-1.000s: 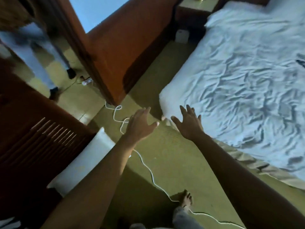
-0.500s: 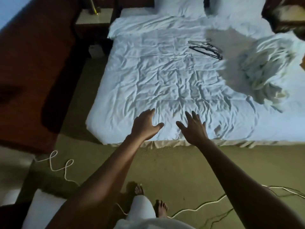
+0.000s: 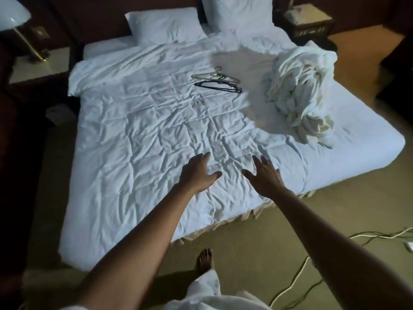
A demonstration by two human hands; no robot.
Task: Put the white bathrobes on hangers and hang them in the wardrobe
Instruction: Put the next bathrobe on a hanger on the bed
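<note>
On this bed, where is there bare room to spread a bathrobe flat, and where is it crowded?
Free: the wide rumpled stretch of the bed between its left edge, the hangers and both open hands. Crowded: the far right, where the heap of bathrobes lies beside the hangers, and the head end with pillows.

I see a big bed (image 3: pixel 138 130) with a crumpled white sheet, two pillows (image 3: pixel 165 27) at its top edge, a lamp (image 3: pixel 13 14) by its top left corner, and cords (image 3: pixel 297 276) on the floor.
</note>
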